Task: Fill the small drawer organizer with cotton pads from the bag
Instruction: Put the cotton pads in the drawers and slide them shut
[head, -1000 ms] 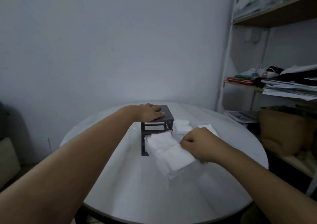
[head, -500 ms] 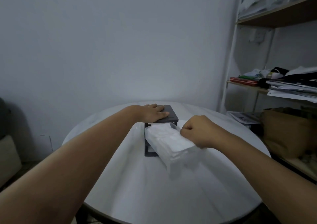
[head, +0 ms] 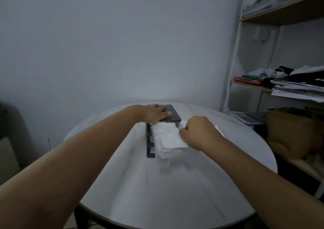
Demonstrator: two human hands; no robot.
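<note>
Since half a second ago, we see that the clear drawer [head: 172,160] has slid further back into the dark grey organizer [head: 175,116], and the right hand [head: 198,132] has travelled back with it. The drawer now sits partly inside the top slot of the frame, with its front end still sticking out toward us. It is packed with white cotton pads [head: 168,137], stacked above its rim.

The right hand's fingers are curled and grip the drawer's right side, knuckles up. How the fingertips lie we cannot tell, since the hand hides them. The left hand [head: 154,114] lies flat on the organizer's top plate, fingers straight and pressing down, holding the frame steady.

The organizer stands near the far middle of the round white table [head: 157,202]. A few loose white pads [head: 218,128] peek out just behind the right hand. Well to the right stands a shelf unit [head: 280,15] carrying piled papers [head: 298,90], with a brown bag [head: 294,132] below.
</note>
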